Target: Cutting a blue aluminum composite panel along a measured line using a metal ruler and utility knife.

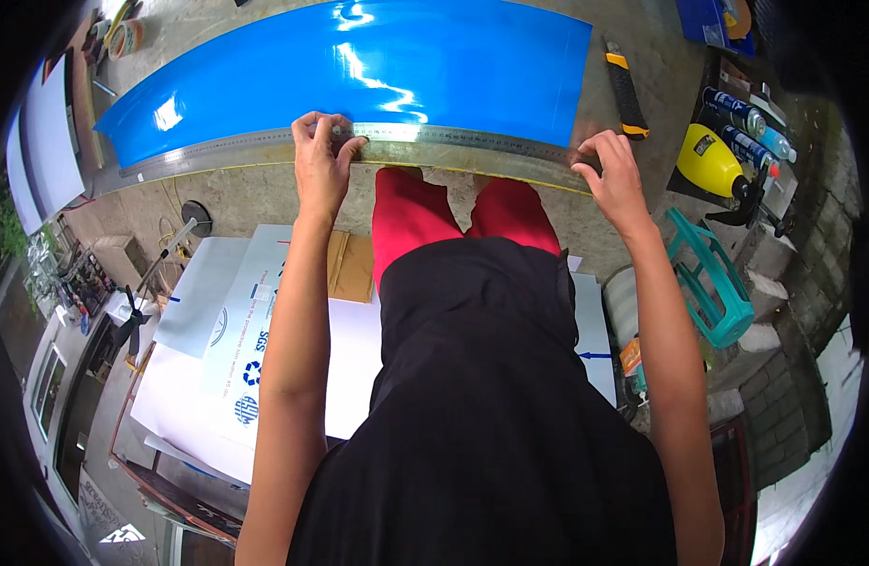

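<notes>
A glossy blue sheet (264, 85) lies across the work table in front of me. Along its near edge runs a long steel ruler (453, 140). My left hand (321, 170) grips the ruler left of its middle, fingers on top and thumb toward the near edge. At the ruler's right end, my right hand (615, 179) closes thumb and fingertips around it. The exact contact there is small and partly hidden by the fingers. A black and yellow utility knife (627, 94) rests on the table just beyond my right hand, to the right of the sheet.
To the right stand a yellow spray bottle (710, 160), spray cans (733, 108) and a teal plastic stool (712, 283). A tape roll (126, 38) sits at the far left. White sheets (198, 368) and a fan (132, 321) are lower left.
</notes>
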Demonstrator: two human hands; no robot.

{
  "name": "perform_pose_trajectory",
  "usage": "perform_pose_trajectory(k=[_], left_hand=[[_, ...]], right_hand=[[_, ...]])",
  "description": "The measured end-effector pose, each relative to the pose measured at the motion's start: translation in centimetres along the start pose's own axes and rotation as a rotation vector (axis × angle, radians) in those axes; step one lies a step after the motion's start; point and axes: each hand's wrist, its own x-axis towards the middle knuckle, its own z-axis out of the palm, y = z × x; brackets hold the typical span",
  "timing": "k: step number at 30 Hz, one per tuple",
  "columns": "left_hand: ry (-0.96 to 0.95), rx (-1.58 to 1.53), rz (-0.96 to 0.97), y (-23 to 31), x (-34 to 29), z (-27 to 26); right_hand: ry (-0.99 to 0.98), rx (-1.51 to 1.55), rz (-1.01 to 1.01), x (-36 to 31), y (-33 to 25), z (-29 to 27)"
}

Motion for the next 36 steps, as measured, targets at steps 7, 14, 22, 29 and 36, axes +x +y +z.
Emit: perform_pose_trajectory(k=[7,14,22,29,36], left_hand=[[-0.014,-0.054,-0.029,-0.66,0.12,0.26],[-0.017,-0.071,-0.019,-0.25,0.11,-0.04],[-0.045,-0.077,-0.042,-0.01,0.16,-0.35],[-0.039,-0.088,-0.015,-0.05,0.15,-0.38],[-0.010,-0.094,-0.026,-0.03,0.02,-0.07]], right_hand=[[0.011,0.022,0.007,-0.05,0.10,0.12],[0.010,0.031,-0.011,-0.13,0.08,0.02],[-0.017,0.073,-0.011,-0.45,0.33,-0.21],[-0.028,0.092,0.019,-0.30,-0.17,-0.27],[-0.037,0.113,0.046,-0.19,-0.11,-0.35]])
